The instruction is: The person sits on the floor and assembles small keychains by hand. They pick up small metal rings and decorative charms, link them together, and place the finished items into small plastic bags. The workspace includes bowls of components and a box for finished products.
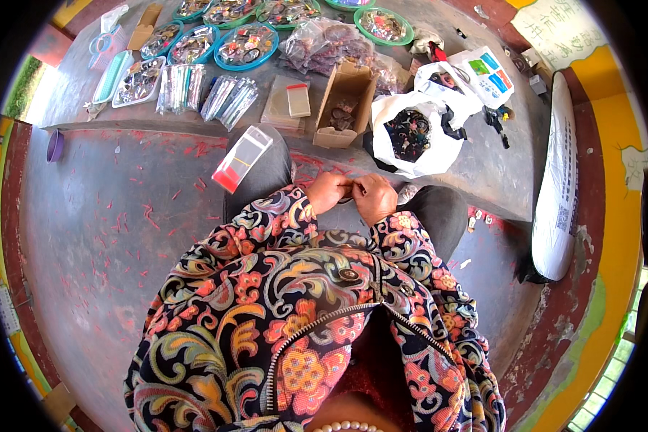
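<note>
My left hand point(327, 192) and my right hand point(374, 197) meet in front of my lap, between my knees. Both are closed, with the fingertips pinched together. A bit of something small and dark shows between them, too little of it to name. On my left thigh lies a stack of clear plastic sleeves point(245, 157) with a red end. Beyond my hands stands an open cardboard box point(345, 97) with a few dark items at its bottom. To its right, a white plastic bag point(439, 160) gapes around a heap of small black and coloured pieces.
A raised grey slab point(273, 68) spreads ahead of me. It bears blue and green baskets point(246, 49) of packed small goods, bundled clear packets point(230, 99) and a pile of plastic bags point(327, 45). A large white sack point(556, 194) leans at the right. Red scraps litter the floor.
</note>
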